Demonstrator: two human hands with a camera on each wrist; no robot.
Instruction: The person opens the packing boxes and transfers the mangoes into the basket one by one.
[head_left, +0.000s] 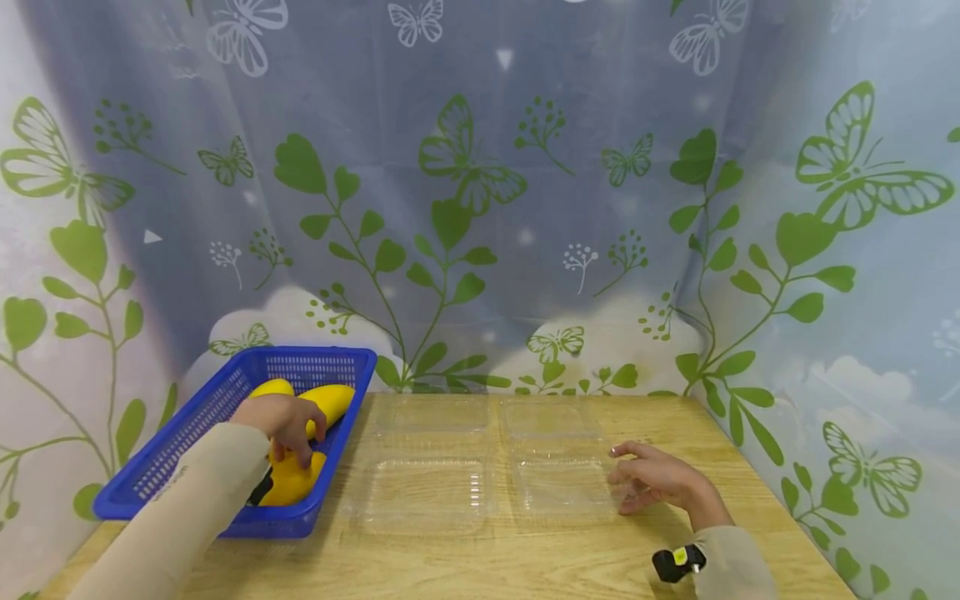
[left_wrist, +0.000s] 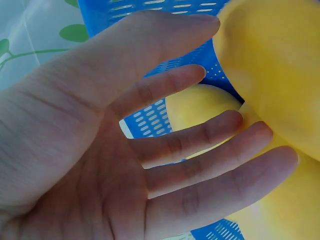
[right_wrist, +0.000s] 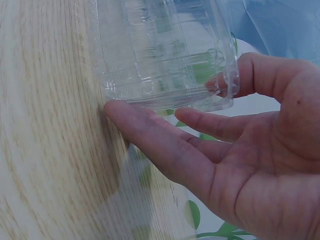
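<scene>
My left hand (head_left: 281, 421) reaches into the blue basket (head_left: 348, 450) on the left, among smooth yellow mango-like fruits (head_left: 296, 483). In the left wrist view its fingers are spread and nearly straight. The thumb tip meets the edge of a large yellow fruit (left_wrist: 275, 65), and the other fingertips overlap the fruits behind. My right hand (head_left: 656, 479) is beside the front right clear plastic container (head_left: 562, 487). Its relaxed fingers lie along the container's side, low by the tabletop, with the thumb at the rim, partly seen through the plastic (right_wrist: 160, 55).
More clear plastic trays stand in the middle of the wooden table (head_left: 465, 571): one at front left (head_left: 423, 492), others behind. A butterfly-print curtain (head_left: 480, 250) hangs close behind the table. A small black device (head_left: 675, 564) sits on my right wrist.
</scene>
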